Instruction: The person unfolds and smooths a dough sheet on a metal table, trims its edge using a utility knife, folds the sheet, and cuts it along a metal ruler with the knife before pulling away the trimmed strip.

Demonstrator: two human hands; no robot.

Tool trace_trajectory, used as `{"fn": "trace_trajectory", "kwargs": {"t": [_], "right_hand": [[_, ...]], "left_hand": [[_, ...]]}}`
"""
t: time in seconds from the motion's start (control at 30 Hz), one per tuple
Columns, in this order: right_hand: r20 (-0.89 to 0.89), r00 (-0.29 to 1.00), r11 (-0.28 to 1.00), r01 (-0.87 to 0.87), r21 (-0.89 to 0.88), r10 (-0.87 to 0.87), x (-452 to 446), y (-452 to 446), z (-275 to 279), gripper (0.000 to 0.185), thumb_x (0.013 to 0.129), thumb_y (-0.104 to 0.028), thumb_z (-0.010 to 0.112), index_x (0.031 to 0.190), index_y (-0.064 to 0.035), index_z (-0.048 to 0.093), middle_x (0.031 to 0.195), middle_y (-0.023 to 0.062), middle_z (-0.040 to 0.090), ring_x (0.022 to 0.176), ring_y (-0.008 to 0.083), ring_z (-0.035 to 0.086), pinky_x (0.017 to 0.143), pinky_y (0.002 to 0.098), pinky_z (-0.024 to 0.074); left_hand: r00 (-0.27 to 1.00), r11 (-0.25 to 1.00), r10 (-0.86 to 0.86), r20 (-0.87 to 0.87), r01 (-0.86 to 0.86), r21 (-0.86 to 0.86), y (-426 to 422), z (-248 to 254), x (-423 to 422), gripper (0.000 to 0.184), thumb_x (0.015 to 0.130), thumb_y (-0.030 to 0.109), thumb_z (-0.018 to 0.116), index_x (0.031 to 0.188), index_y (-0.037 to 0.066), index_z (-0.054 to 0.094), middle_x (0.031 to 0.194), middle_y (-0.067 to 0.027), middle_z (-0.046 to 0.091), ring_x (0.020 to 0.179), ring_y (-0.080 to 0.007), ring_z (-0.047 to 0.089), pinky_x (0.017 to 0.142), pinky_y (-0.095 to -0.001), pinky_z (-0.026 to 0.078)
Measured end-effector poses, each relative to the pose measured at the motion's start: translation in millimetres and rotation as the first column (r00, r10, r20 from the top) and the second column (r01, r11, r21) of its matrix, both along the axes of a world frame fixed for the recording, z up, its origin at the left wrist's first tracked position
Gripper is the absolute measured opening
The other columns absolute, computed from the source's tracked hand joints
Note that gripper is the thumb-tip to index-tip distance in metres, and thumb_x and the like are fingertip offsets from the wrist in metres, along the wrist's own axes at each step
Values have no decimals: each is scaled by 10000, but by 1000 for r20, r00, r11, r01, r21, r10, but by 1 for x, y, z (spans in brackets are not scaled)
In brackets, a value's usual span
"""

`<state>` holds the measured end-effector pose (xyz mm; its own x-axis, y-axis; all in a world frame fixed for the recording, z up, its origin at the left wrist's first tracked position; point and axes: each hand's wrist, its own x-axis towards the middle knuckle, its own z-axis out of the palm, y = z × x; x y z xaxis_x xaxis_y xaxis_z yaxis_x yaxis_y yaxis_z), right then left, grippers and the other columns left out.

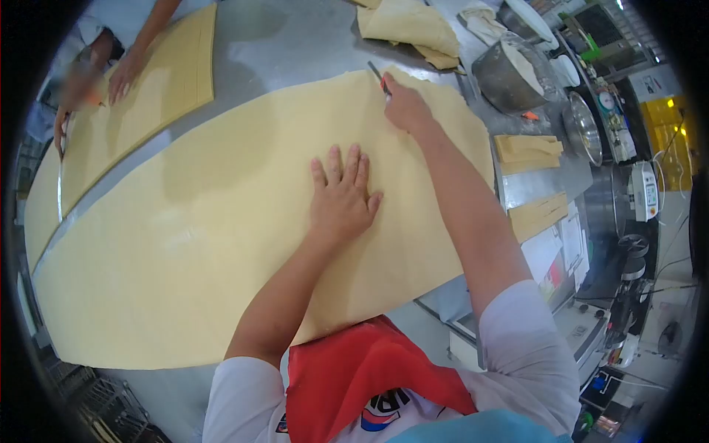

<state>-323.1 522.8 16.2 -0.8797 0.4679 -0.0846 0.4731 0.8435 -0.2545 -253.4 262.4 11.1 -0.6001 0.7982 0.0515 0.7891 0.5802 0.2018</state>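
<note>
A large pale yellow sheet of dough point(177, 266) spreads over the metal table in front of me. My left hand point(341, 199) lies flat on its middle, fingers spread, holding nothing. At the far edge of the dough, my right hand point(406, 105) is closed round the handle of a knife point(377, 77). The dark blade points away from me, up and to the left, past the dough's edge. My fingers hide most of the handle.
Across the table a co-worker's hands point(125, 77) are at another dough sheet point(159, 88). Folded dough point(410, 29) lies at the back. Right of my sheet are dough strips point(528, 151), a pot of white powder point(509, 77), a steel bowl point(582, 129) and papers point(543, 255).
</note>
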Motion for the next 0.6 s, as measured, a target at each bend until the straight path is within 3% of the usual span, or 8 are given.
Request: {"fn": "trace_trajectory", "kwargs": {"t": [0.03,0.1,0.4,0.47,0.6], "right_hand": [[16,1000,1000,-14,7,14,-6,2,3,602,894,-114,519,1486,-169,421,1180,238,676,1125,423,644,959,516,513],[49,998,1000,-30,0,30,-10,-3,24,574,867,-87,528,1435,-134,466,1176,235,681,1132,396,649,961,511,512],[331,944,984,47,-174,13,78,-42,70,569,858,-51,525,1419,-109,456,1095,207,695,994,380,681,714,485,579],[222,973,994,-46,-100,68,122,-46,56,571,961,-125,473,1527,-135,396,1029,206,706,752,333,707,746,474,561],[203,975,994,-79,-70,92,212,-70,46,557,965,-133,483,1515,-112,397,1099,239,687,926,404,681,851,509,529]], "left_hand": [[1000,1000,-7,11,7,10,0,0,-1,733,1029,512,359,1580,38,263,1668,-119,214,1535,-405,140,1212,-634,81],[1000,1000,-4,19,4,-8,1,5,-3,727,1032,505,357,1580,36,264,1669,-117,213,1535,-401,140,1214,-631,77],[998,999,44,-44,-43,13,4,-5,1,630,1050,406,342,1557,34,318,1649,-112,265,1522,-366,206,1222,-603,121],[996,998,70,-46,-70,10,5,-13,3,615,1050,391,343,1550,33,334,1640,-114,287,1515,-358,232,1221,-597,143],[986,992,120,-119,-115,51,3,-26,6,590,1052,373,351,1530,27,362,1624,-120,319,1502,-335,277,1228,-537,192]]}}
